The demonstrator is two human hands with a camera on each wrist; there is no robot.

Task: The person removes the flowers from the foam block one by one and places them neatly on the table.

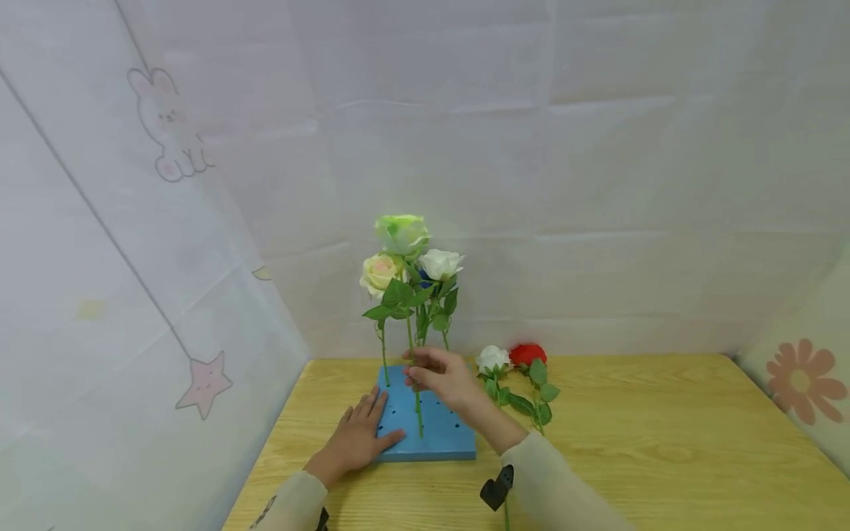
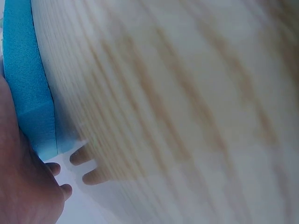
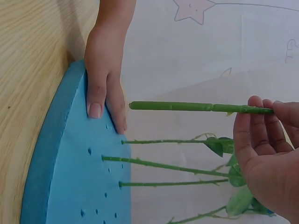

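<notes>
My right hand point(image 1: 443, 375) pinches the green stem point(image 3: 173, 106) of an artificial rose between thumb and fingers. In the right wrist view, the stem's cut end hangs free above the blue foam board point(image 1: 438, 445), which has small holes. Its bloom seems to be the light-green rose point(image 1: 401, 234), though overlapping flowers make this uncertain. My left hand point(image 1: 358, 435) rests on the board's left edge, fingers extended. A pale yellow rose point(image 1: 380, 274), a white rose point(image 1: 441, 264) and a partly hidden blue flower point(image 1: 425, 279) stand behind; several stems are stuck in the board.
Right of the board, another white rose point(image 1: 493, 359) and a red rose point(image 1: 528, 353) lie on the wooden table point(image 1: 637, 428). A pale printed cloth point(image 1: 598, 169) hangs behind the table and along its sides.
</notes>
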